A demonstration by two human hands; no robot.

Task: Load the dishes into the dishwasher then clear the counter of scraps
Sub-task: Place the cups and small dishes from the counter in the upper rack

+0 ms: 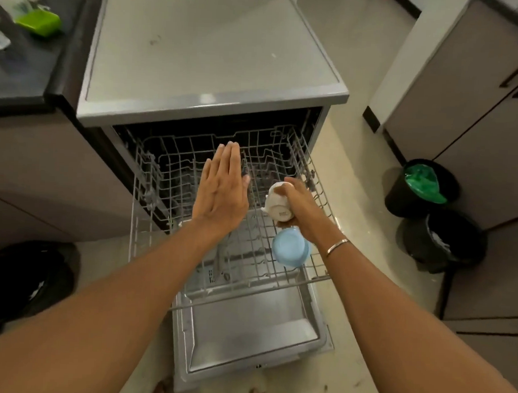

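Dishwasher [211,105] is seen open, with the door [246,323] lowered flat toward the floor and the upper wire rack [278,274] extended out over it. The left hand [222,191] is held flat and released above the middle of the rack, fingers straight and together, palm down, nothing grasped; whether it touches the wires cannot be told. A white cup [277,201] is grasped in the right hand [301,210], fingers curled round its side; the cup is tilted over with its base turned toward the camera, and is held over the right part of the rack. A thin bracelet [337,245] is noted on the right wrist. A pale blue bowl [289,248] is seated upside down in the rack at its front right, just beside the right wrist and nearer the camera than the cup. At upper left a dark counter [19,76] is seen, carrying a green object [39,23] and some white items too blurred to identify. On the floor to the right of the dishwasher, a black bin [400,193] with a green liner [424,182] is placed beside a second black bin [445,243], both in front of a grey cabinet [463,101]. A black bag [22,278] is recorded on the floor at lower left.
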